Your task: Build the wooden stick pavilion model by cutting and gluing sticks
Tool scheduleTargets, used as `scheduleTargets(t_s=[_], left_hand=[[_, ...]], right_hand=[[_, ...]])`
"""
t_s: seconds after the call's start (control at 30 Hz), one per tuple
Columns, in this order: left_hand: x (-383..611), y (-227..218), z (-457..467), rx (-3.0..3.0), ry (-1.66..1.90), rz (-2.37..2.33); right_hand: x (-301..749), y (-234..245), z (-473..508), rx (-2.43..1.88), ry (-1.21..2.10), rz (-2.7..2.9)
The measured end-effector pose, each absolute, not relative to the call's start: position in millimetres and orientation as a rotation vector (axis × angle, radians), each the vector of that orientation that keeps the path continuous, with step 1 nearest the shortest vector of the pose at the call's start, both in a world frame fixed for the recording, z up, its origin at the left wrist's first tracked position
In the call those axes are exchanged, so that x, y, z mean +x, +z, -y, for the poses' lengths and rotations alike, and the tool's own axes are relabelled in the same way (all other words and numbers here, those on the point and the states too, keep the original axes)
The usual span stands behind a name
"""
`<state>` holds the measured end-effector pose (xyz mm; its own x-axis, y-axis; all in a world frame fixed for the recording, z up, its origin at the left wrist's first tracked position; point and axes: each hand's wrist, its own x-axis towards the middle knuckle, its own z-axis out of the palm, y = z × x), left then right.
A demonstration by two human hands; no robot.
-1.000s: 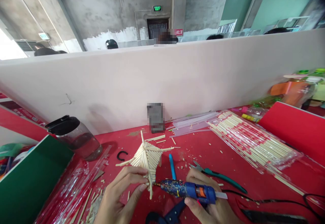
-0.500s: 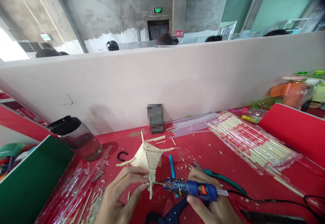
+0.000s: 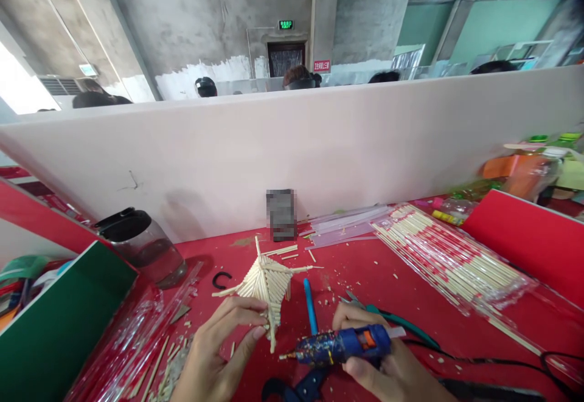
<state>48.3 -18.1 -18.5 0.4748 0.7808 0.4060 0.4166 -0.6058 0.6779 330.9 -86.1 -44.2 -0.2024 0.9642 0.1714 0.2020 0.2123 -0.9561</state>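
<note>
My left hand (image 3: 223, 344) pinches the lower left edge of a small roof-shaped model made of pale wooden sticks (image 3: 274, 286), with stick ends jutting from its corners. In my right hand (image 3: 392, 368) is a blue hot glue gun (image 3: 347, 346), smeared with dried glue, a clear glue stick poking out of its back. Its nozzle points left, a little below the model's nearest stick end and apart from it. Behind the gun's barrel lies a bright blue pen-like tool (image 3: 310, 304). Under the gun sits a dark blue hand tool (image 3: 305, 387), partly cut off by the frame.
Green-handled pliers (image 3: 406, 323) and a black cord lie at right, near bagged sticks (image 3: 449, 256). A dark-lidded bottle (image 3: 143, 247) stands left beside plastic wrapping (image 3: 132, 335) and a green board (image 3: 64, 298). A white partition (image 3: 328, 152) runs behind the table.
The glue gun's nozzle has moved down and away from the model's lower edge. My left hand still pinches the model in nearly the same place. The view has tipped slightly upward.
</note>
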Motion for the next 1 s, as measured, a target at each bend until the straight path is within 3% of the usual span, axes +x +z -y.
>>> scheduleTargets(t_s=[0.13, 0.23, 0.6, 0.8, 1.0], left_hand=[[51, -16, 18, 2.222, 0.989, -0.988], [53, -14, 18, 2.218, 0.989, -0.975], [53, -10, 20, 2.19, 0.997, -0.976], [53, -11, 19, 2.18, 1.038, -0.929], [52, -13, 20, 2.147, 1.046, -0.912]], right_hand=[[357, -41, 87, -1.121, 1.398, 1.33], [384, -40, 82, -1.297, 1.427, 1.244], [441, -51, 29, -2.097, 0.699, 1.804], [435, -56, 8, -2.404, 0.546, 1.951], [415, -17, -12, -2.472, 0.431, 2.147]])
